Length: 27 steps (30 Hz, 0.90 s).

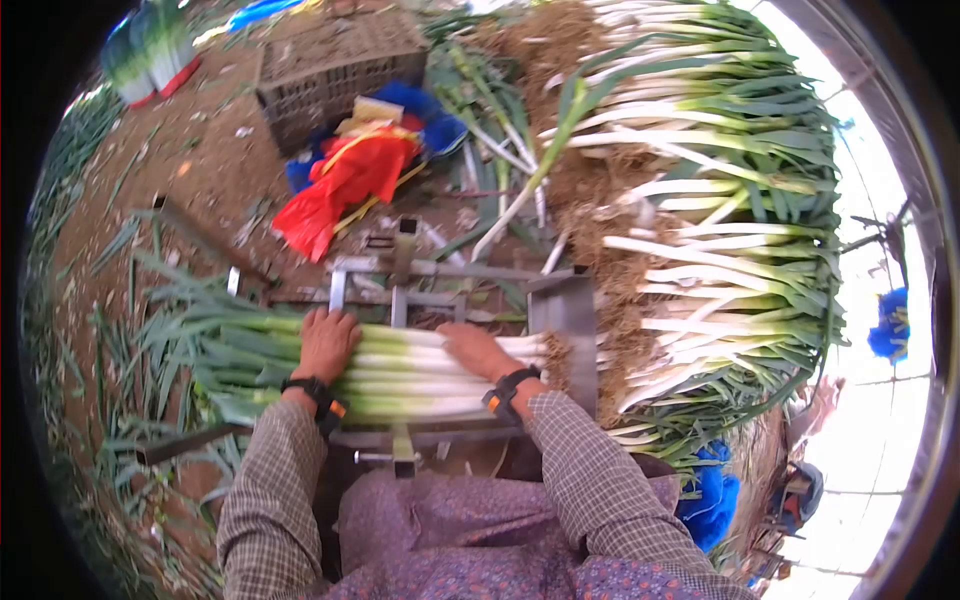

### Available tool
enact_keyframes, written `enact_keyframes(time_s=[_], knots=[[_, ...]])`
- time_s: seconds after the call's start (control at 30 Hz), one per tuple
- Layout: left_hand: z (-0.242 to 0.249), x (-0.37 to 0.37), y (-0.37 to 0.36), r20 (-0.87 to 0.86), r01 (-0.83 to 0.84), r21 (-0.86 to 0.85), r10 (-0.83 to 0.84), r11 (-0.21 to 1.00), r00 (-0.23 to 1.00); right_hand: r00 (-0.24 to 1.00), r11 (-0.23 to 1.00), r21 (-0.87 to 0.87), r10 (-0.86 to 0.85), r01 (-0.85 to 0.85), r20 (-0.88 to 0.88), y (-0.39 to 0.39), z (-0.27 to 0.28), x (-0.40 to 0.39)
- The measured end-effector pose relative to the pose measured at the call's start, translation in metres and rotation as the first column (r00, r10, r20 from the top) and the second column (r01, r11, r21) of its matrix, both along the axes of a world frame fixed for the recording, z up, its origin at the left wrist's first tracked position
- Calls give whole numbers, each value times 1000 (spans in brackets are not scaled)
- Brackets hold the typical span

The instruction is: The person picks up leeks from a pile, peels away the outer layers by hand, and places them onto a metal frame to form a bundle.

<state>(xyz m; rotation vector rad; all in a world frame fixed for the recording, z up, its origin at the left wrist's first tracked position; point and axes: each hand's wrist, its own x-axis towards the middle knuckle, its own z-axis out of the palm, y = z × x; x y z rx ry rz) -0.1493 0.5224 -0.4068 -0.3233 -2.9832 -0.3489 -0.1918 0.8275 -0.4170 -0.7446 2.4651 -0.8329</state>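
A row of leeks (415,378) lies side by side on a metal frame (400,300), white shanks and roots to the right, green leaves to the left. My left hand (328,345) is on the leeks where green turns to pale, its fingers bent over the far side of the row. Farther right, my right hand (478,352) rests on the white shanks, with its fingers curled against the far leeks. The root ends lie close to an upright metal plate (565,335) at the frame's right end. The undersides of both hands are hidden.
A large pile of leeks (720,200) fills the right side. Beyond the frame are a red plastic bag (350,185), blue netting (425,110) and a dark crate (330,75). Bundled leeks (150,50) stand at far left. Frame bars (195,442) jut out leftward.
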Motion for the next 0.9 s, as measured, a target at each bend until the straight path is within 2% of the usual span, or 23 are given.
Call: enact_keyframes(time_s=[0.03,0.13,0.17,0.2,0.33,0.43,0.5,0.57,0.67,0.77,0.8,0.9], knots=[[-1,1,1,-9,0,0,0,1000,1000,1000,1000,-23,-19,19,18,-3,15,-3],[-3,1,-3,-30,45,66,-43,997,999,989,964,-233,-143,129,-43,-1,60,-37],[-1,1,-2,-15,83,65,-82,994,997,977,938,-278,-214,206,2,2,81,-47],[1,2,2,14,48,93,-50,995,999,976,928,-304,-217,215,27,8,111,-52],[3,1,3,89,-3,46,-1,999,996,962,967,-249,-116,52,-247,63,195,-76],[-1,2,0,73,6,45,-10,999,997,860,923,-167,-383,346,-336,146,227,-83],[0,2,2,41,19,66,-22,998,999,660,785,-166,-597,596,-456,217,224,-94],[5,3,4,27,17,77,-19,997,999,353,540,-126,-691,832,-631,271,221,-99],[2,1,3,45,22,54,-24,998,999,199,315,-68,-737,947,-646,306,235,-109],[11,2,7,61,15,73,-19,997,998,376,348,167,-712,923,-593,330,225,-122],[11,1,7,67,17,80,-22,997,998,377,360,143,-747,922,-547,327,234,-122],[1,0,5,48,2,67,-5,998,999,218,263,6,-786,965,-578,317,248,-135]])
